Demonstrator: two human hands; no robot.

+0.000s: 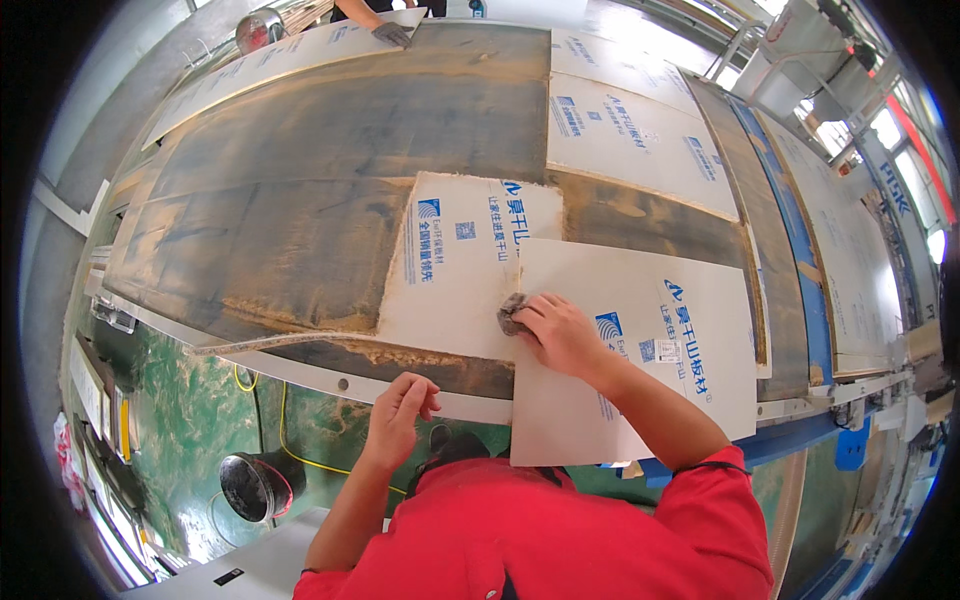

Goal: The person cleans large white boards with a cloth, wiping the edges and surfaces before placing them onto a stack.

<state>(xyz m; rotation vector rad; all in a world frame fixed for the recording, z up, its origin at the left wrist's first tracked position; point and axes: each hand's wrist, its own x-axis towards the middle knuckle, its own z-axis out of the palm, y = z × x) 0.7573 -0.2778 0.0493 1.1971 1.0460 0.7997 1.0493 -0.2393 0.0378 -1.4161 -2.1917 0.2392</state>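
Fingers (538, 309) of the right hand (562, 336) squeeze a gray rag (510, 314) at the left edge of the front board (620, 272). That arm slants over the board. The left hand (396, 412) curls loosely near the table (462, 404); I can't tell if it holds something.

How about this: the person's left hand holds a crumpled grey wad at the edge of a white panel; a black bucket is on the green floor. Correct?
Not quite: the head view shows the right hand holding the crumpled grey wad there, at the edge of a white panel. The black bucket is on the green floor.
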